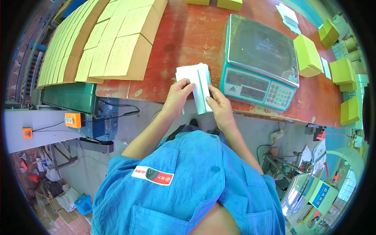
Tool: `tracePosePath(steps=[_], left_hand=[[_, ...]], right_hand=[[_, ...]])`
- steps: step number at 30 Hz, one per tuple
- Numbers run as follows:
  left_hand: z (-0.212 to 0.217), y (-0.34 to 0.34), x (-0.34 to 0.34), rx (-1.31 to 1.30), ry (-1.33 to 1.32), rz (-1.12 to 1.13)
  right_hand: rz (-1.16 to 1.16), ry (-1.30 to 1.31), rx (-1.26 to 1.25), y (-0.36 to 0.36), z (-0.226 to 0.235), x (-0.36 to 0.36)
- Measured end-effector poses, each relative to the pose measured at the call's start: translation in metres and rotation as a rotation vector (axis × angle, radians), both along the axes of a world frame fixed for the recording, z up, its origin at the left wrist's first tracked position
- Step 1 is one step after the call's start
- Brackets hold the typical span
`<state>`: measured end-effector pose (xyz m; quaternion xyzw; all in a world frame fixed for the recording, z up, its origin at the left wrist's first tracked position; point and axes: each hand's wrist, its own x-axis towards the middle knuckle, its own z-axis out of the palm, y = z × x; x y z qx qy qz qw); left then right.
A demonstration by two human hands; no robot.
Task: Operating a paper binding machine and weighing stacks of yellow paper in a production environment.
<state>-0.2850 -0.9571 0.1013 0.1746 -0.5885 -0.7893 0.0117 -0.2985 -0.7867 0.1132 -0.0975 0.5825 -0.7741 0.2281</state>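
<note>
Blue jacket (188, 184) fills the near view; beyond it both your hands meet at the table (188, 35) edge, just left of the scale (260, 62). Your left hand (178, 98) and right hand (219, 103) are each clamped on the white sheets (196, 84), thumbs on top, holding the stack from either side. It looks like you're squaring or counting the stack. Judging by that, the next move calls for a steady pinch so no sheet slips. Left of the scale lie rows of yellow stacks (105, 43); right of it, green boxes (307, 55).
</note>
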Motion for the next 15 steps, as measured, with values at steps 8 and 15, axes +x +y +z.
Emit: tracePosePath(steps=[8,15], left_hand=[[-0.004,0.011,0.002,-0.079,-0.03,0.09],[-0.001,0.013,0.005,-0.331,0.123,0.04]], right_hand=[[-0.009,-0.007,0.016,-0.001,-0.005,0.001],[-0.054,0.004,0.075,-0.002,-0.014,0.001]])
